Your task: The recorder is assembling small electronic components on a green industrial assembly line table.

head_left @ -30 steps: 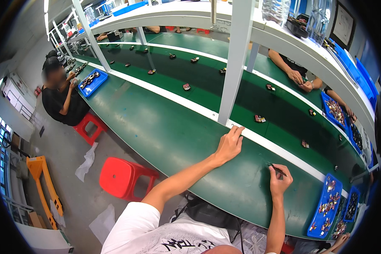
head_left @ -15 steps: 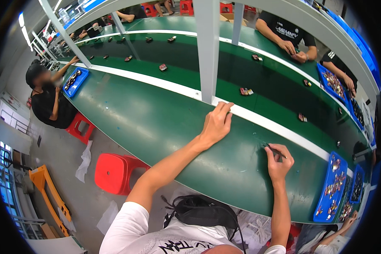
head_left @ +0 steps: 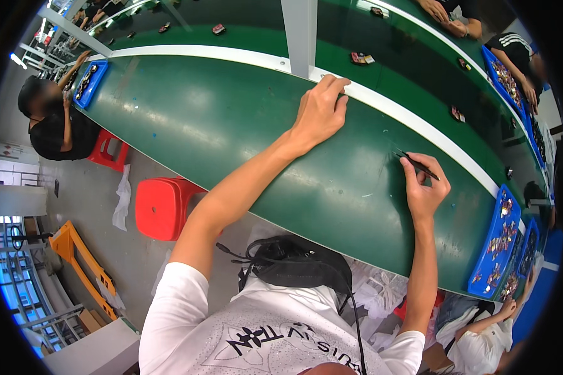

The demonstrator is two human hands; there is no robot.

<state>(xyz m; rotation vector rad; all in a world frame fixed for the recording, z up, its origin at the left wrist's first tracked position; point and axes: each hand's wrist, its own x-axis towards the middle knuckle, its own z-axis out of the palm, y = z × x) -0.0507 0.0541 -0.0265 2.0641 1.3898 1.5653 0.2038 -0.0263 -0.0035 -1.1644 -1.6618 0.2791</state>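
My left hand [head_left: 321,111] rests at the white rail [head_left: 388,107] beside the foot of the grey post [head_left: 301,37]. Its fingertips lie on the rail, the thumb stands apart, and I see nothing held. In my right hand [head_left: 427,187], thumb and fingers pinch thin black tweezers [head_left: 424,167]. Their fine tip points up and left, close above the green tabletop [head_left: 256,181]. Whether the tip touches the surface I cannot tell.
Behind the rail runs a green conveyor carrying small parts [head_left: 361,59]. Blue trays of parts stand at right [head_left: 495,250] and far left [head_left: 91,84]. A red stool [head_left: 159,209] stands left of me. Co-workers sit at far left, across the belt and at lower right.
The view has tilted, so the table and both hands sit higher in the picture. Parts on the belt have shifted. My left hand stays at the rail, and my right still grips the tweezers.
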